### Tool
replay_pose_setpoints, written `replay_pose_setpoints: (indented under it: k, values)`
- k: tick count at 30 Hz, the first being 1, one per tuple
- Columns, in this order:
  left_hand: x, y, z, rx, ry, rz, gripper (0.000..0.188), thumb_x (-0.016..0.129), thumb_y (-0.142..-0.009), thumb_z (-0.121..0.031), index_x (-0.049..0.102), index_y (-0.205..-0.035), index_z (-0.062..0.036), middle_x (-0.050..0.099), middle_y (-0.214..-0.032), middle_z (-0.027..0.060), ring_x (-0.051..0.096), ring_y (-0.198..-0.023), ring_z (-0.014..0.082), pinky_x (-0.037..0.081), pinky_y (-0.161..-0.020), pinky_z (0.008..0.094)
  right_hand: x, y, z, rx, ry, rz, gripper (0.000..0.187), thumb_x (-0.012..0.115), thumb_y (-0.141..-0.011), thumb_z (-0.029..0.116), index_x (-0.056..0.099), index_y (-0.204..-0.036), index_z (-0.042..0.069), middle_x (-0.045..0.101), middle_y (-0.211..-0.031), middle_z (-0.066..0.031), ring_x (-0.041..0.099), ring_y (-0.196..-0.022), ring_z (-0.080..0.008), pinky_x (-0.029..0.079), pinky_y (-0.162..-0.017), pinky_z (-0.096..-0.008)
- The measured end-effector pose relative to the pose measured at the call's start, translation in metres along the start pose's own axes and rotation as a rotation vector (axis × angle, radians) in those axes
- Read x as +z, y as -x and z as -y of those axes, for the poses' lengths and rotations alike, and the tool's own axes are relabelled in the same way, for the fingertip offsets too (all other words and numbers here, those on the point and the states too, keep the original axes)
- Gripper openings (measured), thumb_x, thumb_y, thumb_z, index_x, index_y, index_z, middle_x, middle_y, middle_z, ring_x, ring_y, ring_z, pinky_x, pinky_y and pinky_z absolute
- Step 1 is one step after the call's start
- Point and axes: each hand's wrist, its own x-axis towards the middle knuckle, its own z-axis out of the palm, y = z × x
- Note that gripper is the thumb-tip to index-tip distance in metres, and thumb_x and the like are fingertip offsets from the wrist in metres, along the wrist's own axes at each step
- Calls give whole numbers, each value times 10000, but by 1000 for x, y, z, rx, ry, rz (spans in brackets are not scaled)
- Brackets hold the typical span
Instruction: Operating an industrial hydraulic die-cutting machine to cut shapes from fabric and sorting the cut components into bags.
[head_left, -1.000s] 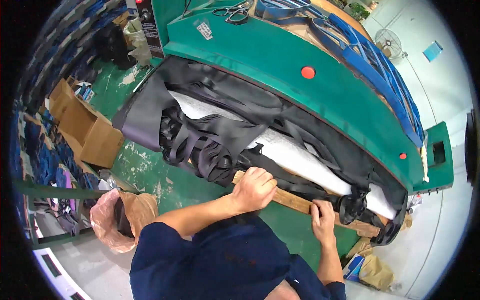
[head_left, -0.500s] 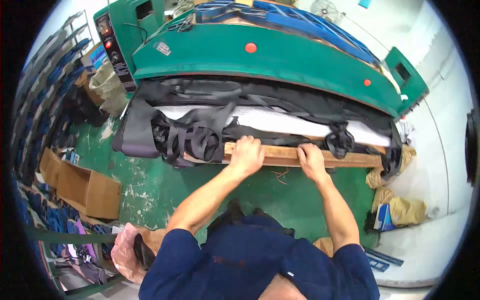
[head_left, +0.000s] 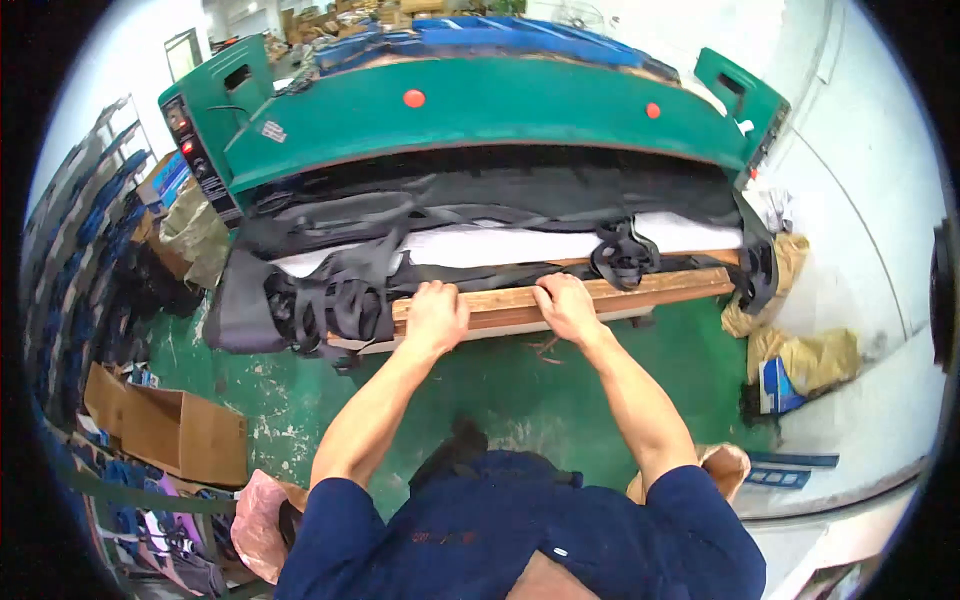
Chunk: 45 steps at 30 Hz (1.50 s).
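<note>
A long wooden plank (head_left: 660, 287) lies along the near edge of a green press-like machine (head_left: 530, 105). My left hand (head_left: 436, 318) is closed over the plank near its left end. To its right, my right hand (head_left: 568, 306) grips the same plank around its middle, thumb toward the left hand. Black fabric scraps (head_left: 350, 305) with cut-out holes are heaped left of the plank. Another bunched black scrap (head_left: 626, 256) lies just behind it. Between the plank and the machine's beam stretches a white sheet (head_left: 500, 240), partly covered by black material. The undersides of both hands' grips are hidden.
An open cardboard box (head_left: 190, 435) stands on the green floor at left, near racks (head_left: 80, 260) of stacked pieces. Tan bags (head_left: 820, 355) lie by the white wall at right. Blue cut-out frames (head_left: 530, 40) rest on top of the machine.
The view has shifted, so the machine and plank appear farther left and its top shows more of the room behind. Both hands keep hold of the plank.
</note>
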Motion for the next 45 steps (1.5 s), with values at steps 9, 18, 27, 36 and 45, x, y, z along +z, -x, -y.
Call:
replay_pose_setpoints:
  k: [9, 18, 27, 36, 45]
  values:
    - [-18, 24, -38, -80, 35, 49, 147, 622, -816, -140, 618, -836, 6, 589, -835, 183, 548, -838, 382, 451, -757, 476, -12, 28, -5, -93, -23, -61, 181, 605, -849, 203, 637, -815, 27, 634, -794, -136, 606, -814, -330, 446, -777, -446]
    - [-40, 30, -56, -22, 82, 186, 188, 647, -794, -139, 618, -917, 0, 610, -810, 164, 579, -778, 349, 470, -709, 438, -47, 41, 4, -9, -59, 86, 119, 664, -816, 139, 666, -871, 34, 651, -827, -119, 598, -807, -319, 442, -741, -419]
    - [-134, -26, 51, -26, 210, -9, 265, 679, -787, -128, 622, -1019, -13, 644, -968, 170, 614, -903, 367, 502, -807, 431, -41, -66, 60, 84, -210, 315, 190, 684, -821, 126, 667, -955, -7, 685, -884, -170, 674, -789, -301, 534, -715, -368]
    - [-221, -22, 313, -243, -206, 208, 186, 635, -816, -114, 633, -967, -5, 639, -976, 165, 592, -958, 357, 482, -848, 445, 155, -266, 251, -412, -254, 467, 271, 679, -790, 101, 647, -1031, -20, 668, -978, -189, 641, -927, -366, 517, -810, -396]
    - [-215, -8, 327, -131, -105, 56, 233, 620, -797, -136, 633, -979, 9, 605, -989, 150, 573, -969, 321, 462, -813, 423, 292, -351, 313, -450, 140, 516, 151, 570, -763, 45, 617, -905, 21, 662, -884, -205, 642, -859, -396, 511, -779, -478]
